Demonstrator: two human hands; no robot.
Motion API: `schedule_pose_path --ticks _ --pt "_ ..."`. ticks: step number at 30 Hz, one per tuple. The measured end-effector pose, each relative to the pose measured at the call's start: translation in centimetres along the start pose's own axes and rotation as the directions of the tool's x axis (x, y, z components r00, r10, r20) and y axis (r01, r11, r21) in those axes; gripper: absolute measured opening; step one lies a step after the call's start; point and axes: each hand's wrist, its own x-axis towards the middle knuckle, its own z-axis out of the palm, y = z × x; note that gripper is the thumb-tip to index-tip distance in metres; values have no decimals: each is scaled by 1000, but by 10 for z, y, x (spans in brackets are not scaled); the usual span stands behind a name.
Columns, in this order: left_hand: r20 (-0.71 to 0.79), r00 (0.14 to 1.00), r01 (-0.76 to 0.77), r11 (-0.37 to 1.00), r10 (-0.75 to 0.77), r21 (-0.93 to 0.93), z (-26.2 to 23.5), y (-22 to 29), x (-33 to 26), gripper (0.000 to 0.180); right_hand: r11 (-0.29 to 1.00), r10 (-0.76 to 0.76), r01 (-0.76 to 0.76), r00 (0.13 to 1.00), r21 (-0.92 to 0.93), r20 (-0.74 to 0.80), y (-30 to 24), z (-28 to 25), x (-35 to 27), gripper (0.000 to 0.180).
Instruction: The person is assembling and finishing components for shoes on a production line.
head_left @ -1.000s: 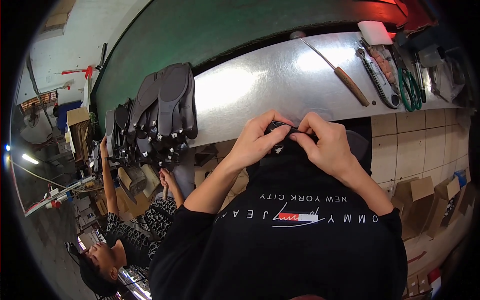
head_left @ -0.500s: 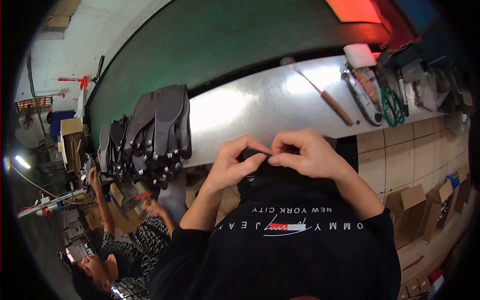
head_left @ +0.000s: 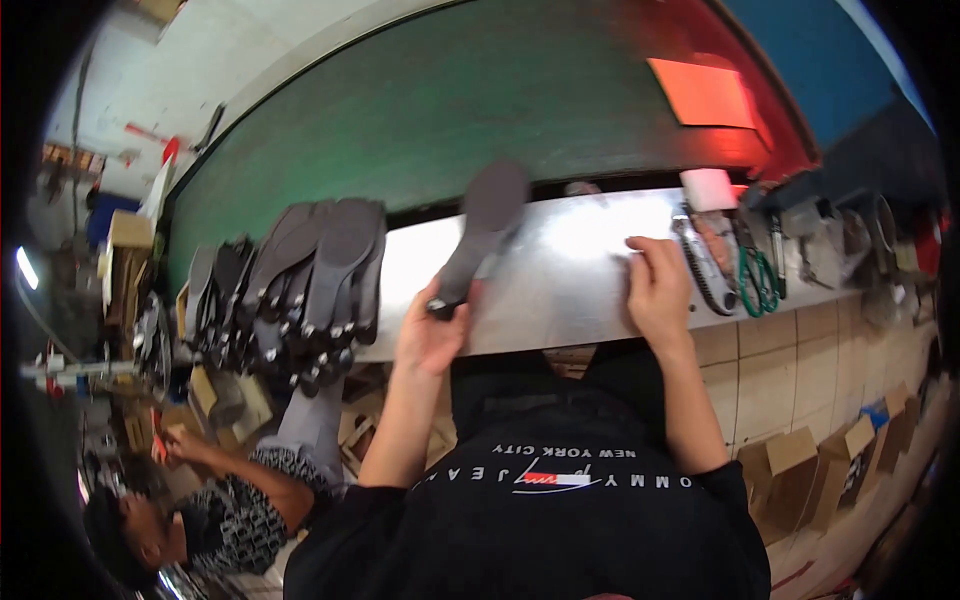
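In my left hand point(head_left: 430, 335) is a dark grey shoe sole point(head_left: 492, 205), gripped at its narrow end, with the broad end pointing away over the metal table point(head_left: 560, 310). My fingers are closed round a small black tip at the near end. My right hand point(head_left: 660, 295) is over the table's right part, with its fingers bent. Whatever lies between those fingers is hidden. A utility knife point(head_left: 705, 265) lies just right of that hand, and green-handled scissors point(head_left: 757, 285) are beside it.
Several similar dark soles point(head_left: 345, 250) are piled at the left. A green belt surface point(head_left: 420, 120) runs along the far side, with an orange sheet point(head_left: 705, 95) on it. A white block point(head_left: 708, 190) stands behind the knife. Another person point(head_left: 240, 500) works at lower left; cardboard boxes point(head_left: 785, 480) stand at lower right.
My hands have parted from close to my body. The left has lifted the sole out over the table; the right has moved to where a wooden-handled awl lay, which is no longer visible.
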Motion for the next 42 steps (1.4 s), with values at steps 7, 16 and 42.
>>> schedule_pose_path --ticks 7,16,42 --pt "-111 982 156 988 -156 -4 29 -54 14 35 608 194 -608 737 511 647 -76 -3 -32 45" --pt "-122 960 246 967 -252 -63 44 -79 7 20 829 -12 -201 927 523 375 -56 37 -54 47" --pt "30 875 -393 672 484 627 58 -72 3 72 244 168 -794 599 556 783 -78 5 -38 17"
